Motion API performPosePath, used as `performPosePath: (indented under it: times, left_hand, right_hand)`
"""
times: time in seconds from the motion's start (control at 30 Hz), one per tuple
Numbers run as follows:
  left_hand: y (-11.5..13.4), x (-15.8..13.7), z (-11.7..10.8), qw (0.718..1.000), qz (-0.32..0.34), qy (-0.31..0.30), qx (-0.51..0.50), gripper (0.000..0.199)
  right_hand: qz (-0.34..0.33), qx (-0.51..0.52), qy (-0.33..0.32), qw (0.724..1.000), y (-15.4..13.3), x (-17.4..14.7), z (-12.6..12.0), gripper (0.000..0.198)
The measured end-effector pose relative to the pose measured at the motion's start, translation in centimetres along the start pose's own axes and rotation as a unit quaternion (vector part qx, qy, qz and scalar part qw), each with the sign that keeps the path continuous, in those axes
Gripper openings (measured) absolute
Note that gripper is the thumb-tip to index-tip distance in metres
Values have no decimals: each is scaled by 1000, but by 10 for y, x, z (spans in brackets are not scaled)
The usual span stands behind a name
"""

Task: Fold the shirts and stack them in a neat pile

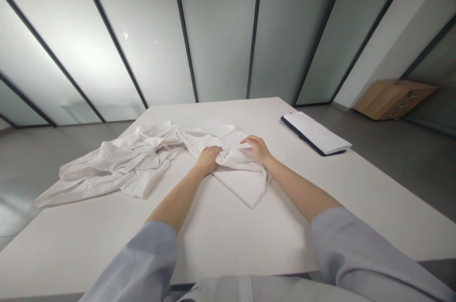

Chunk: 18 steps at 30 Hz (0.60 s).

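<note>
A crumpled white cloth [240, 183], thin and partly see-through, lies on the table in front of me, one corner pointing toward me. My left hand [209, 159] is closed on its left edge, the fingertips partly hidden in the folds. On the other side, my right hand [258, 148] grips the same cloth with bent fingers; a layer of fabric covers part of the palm. Whether the cloth is a garment I cannot tell. It touches or overlaps a heap of rumpled white fabric [131, 164] on the left, which has long sleeve-like parts.
The white table [228, 250] spreads out beneath everything. On its right side lies a folded white stack [317, 131] over a dark flat piece [302, 138]. Frosted glass panels [217, 31] stand behind the table, and a wooden cabinet [384, 98] is on the floor at far right.
</note>
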<state>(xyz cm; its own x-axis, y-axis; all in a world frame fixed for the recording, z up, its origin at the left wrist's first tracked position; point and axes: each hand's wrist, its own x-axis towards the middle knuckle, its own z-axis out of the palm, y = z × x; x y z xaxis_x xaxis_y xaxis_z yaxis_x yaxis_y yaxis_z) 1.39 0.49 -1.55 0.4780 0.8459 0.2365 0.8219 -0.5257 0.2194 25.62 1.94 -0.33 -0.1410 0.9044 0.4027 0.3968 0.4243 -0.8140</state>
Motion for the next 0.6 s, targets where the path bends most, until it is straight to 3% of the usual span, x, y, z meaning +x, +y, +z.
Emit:
performPosePath:
  times: [0.1, 0.33, 0.47, 0.6]
  left_hand:
    - [-6, 2, 2, 997, -22, 29, -71, 35]
    - [-18, -1, 0, 958, -103, 161, -215, 29]
    - [-24, -3, -6, 951, -135, 221, -170, 29]
    - [-29, -6, -15, 951, -176, 241, -79, 26]
  right_hand:
    - [62, -27, -1, 998, 22, 6, -16, 36]
    - [77, -164, -155, 971, 41, 4, -6, 44]
    - [95, -258, -146, 950, 51, 10, -12, 50]
    - [118, -381, -129, 908, 63, 12, -34, 44]
